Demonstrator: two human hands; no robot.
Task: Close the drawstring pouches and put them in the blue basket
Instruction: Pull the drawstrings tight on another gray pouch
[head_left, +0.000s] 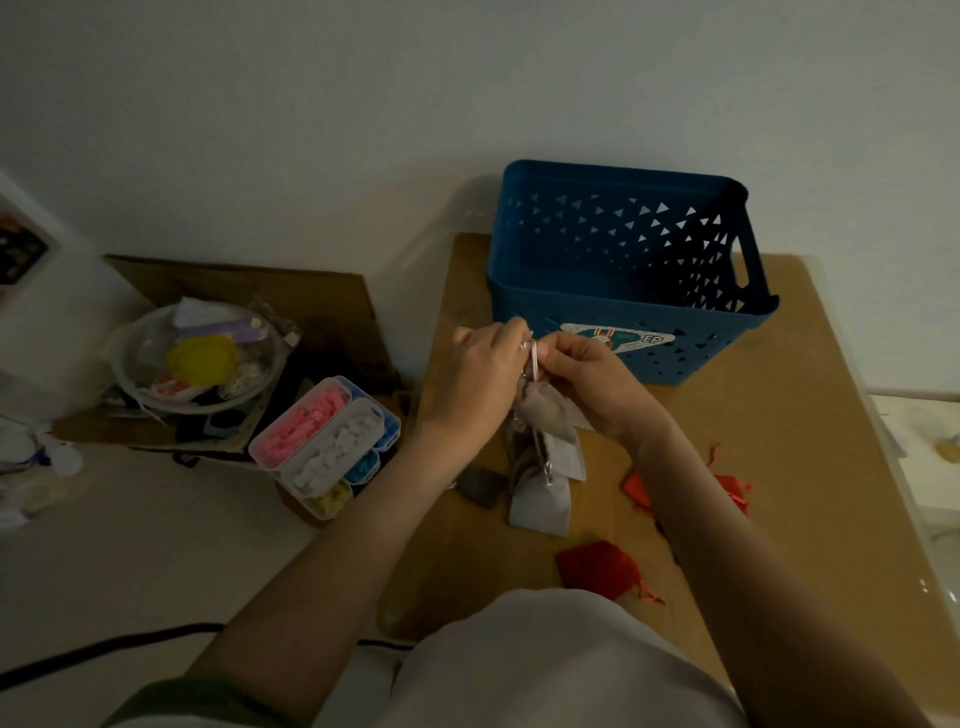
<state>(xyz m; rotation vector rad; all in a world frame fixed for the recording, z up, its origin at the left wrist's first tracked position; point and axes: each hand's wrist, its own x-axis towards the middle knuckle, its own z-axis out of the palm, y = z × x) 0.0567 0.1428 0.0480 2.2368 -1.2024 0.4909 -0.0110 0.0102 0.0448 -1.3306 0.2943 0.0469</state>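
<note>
drawstring pouch (543, 410), pale beige, hangs just in front of the blue basket (623, 306), its gathered mouth caught between a person's two hands. the left hand (480, 374) and right hand (587, 376) meet close against the basket's near wall, fingertips curled in and pinching the pink drawstring (531, 358), which shows as a small loop between them. the pouch's body droops below the grip, under both palms. whether the mouth is drawn fully tight cannot be told, since the fingers cover it.

the basket stands on a brown cardboard sheet (779, 415). on the person's side of the basket, more pouches lie on that sheet. a light grey pouch (540, 506) sits directly beneath the held one, with a dark grey pouch (484, 486) just to its left. a red pouch (597, 564) lies nearer the person, and another red pouch (732, 493) is partly hidden by the right forearm.

left of the basket, off the cardboard, sit a compartment box (358, 401) of pink, white, blue and yellow pieces and, further left, a clear bowl (124, 364) of odds and ends.
</note>
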